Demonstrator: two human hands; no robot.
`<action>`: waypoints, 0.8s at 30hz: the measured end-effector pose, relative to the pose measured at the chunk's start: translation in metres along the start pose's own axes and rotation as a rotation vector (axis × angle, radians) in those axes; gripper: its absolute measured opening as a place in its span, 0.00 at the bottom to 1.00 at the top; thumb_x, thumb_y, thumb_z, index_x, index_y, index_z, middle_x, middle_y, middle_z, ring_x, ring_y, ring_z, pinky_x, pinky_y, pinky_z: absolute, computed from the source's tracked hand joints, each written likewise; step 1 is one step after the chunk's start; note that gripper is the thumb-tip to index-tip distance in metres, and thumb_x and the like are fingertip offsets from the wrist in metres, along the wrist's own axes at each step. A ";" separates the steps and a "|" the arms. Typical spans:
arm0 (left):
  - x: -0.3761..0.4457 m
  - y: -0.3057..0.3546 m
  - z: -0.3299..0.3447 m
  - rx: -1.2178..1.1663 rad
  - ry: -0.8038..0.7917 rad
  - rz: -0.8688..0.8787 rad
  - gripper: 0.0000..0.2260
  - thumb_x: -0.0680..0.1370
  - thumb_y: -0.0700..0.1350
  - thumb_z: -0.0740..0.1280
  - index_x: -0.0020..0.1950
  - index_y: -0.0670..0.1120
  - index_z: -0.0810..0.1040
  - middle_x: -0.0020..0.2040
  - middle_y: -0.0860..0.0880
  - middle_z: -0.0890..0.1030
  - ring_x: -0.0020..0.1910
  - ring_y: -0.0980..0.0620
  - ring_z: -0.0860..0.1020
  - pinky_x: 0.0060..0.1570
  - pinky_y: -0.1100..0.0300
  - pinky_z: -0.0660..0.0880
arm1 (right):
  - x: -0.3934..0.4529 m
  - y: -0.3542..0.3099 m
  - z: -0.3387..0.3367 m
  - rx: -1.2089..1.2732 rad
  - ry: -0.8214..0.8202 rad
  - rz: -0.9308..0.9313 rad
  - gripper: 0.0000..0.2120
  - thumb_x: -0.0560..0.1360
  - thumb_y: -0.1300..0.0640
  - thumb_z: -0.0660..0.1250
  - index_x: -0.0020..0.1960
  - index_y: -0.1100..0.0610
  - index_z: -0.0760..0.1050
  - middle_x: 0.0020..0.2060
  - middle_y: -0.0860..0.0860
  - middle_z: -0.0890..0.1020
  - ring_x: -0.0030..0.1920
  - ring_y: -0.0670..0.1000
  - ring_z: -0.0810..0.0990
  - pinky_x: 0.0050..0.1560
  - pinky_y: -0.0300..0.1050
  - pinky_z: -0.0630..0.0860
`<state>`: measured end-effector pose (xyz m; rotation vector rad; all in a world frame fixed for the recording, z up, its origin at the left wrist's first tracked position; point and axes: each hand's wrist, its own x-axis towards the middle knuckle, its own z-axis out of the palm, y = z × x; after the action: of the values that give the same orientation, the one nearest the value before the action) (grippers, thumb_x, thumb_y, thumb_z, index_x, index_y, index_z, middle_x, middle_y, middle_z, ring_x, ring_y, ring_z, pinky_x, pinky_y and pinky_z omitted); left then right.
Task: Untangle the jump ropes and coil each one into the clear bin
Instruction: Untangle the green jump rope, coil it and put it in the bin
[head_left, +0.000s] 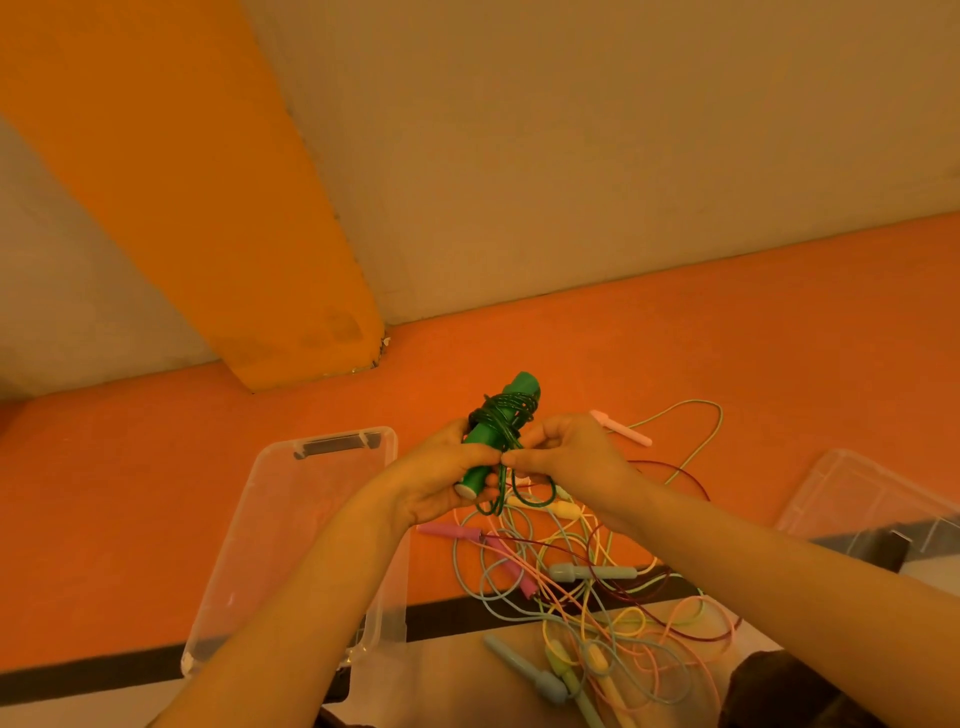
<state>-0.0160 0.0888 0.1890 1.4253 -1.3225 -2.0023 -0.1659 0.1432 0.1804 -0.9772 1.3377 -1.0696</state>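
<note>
Holding: your left hand (441, 480) is wrapped round the green handles (496, 434), fingers curled tight on them, held up above the floor (156, 467).
Right hand: your right hand (569, 457) pinches the green cord (506, 415) right next to your left thumb, fingertips closed on it.
Green rope: cord's wound several times round the handles, with a couple of loose loops hanging below your hands.
Bin: the clear bin (291, 519) sits on the floor to the left, partly under your left forearm. Can't tell that anything's in it.
Tangle: the rest of the ropes (571, 582) lie in a messy pile on the floor below and right of your hands, pink, blue, yellow and dark red cords crossing each other.
Lid: a clear lid (872, 499) lies well off to the right.
</note>
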 end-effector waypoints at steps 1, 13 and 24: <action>0.000 -0.001 0.000 0.002 0.001 -0.005 0.20 0.77 0.30 0.62 0.68 0.44 0.66 0.41 0.43 0.76 0.29 0.54 0.75 0.28 0.61 0.76 | 0.000 0.001 0.001 -0.003 0.007 0.001 0.09 0.69 0.69 0.73 0.36 0.61 0.75 0.26 0.51 0.77 0.25 0.41 0.76 0.28 0.33 0.72; 0.001 -0.005 0.002 0.075 -0.016 -0.014 0.21 0.77 0.28 0.59 0.68 0.42 0.64 0.42 0.41 0.76 0.28 0.52 0.79 0.30 0.60 0.79 | 0.000 0.015 0.005 -0.104 0.089 -0.014 0.09 0.67 0.71 0.73 0.31 0.64 0.76 0.26 0.58 0.77 0.28 0.53 0.75 0.36 0.49 0.74; 0.005 -0.010 0.005 0.138 -0.027 -0.011 0.22 0.76 0.28 0.60 0.68 0.41 0.63 0.42 0.42 0.76 0.28 0.53 0.77 0.30 0.60 0.77 | 0.005 0.018 0.007 -0.633 0.005 -0.085 0.14 0.69 0.63 0.68 0.35 0.54 0.64 0.30 0.49 0.69 0.30 0.47 0.67 0.30 0.42 0.61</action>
<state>-0.0205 0.0924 0.1781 1.4723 -1.4942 -1.9774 -0.1583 0.1420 0.1618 -1.5011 1.6935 -0.7107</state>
